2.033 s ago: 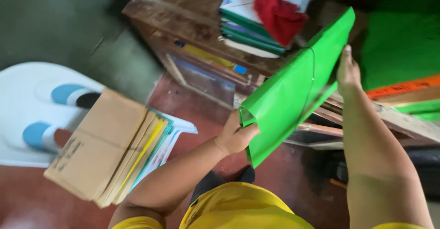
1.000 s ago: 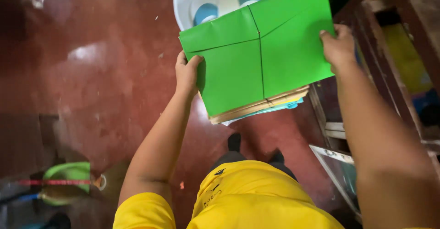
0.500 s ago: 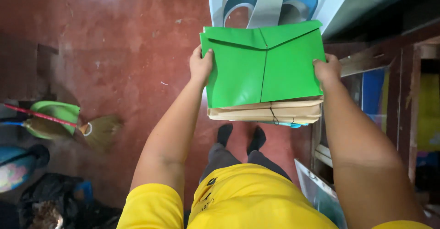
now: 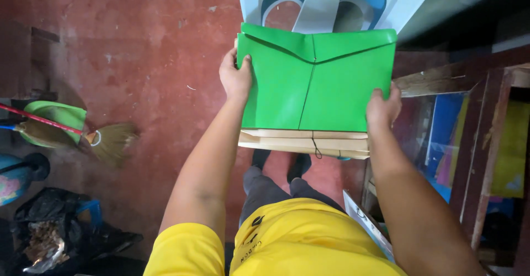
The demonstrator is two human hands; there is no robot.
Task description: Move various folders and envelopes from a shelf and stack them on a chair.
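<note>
Left hand (image 4: 236, 77) clamps folder (image 4: 317, 82) left edge | right hand (image 4: 382, 107) clamps right edge | steadies stack (image 4: 303, 142), frame centre

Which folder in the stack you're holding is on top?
The green envelope folder, flap side up. The tan folders lie beneath it, only their edges showing. Left hand and right hand grip the sides.

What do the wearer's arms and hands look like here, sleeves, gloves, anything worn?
Both arms are bare from the short yellow sleeves down. The left hand and right hand are bare too: no gloves, and no rings, watch or wristband show. The sleeves belong to a yellow shirt with small dark print on the front. No cables or markings on the arms.
</note>
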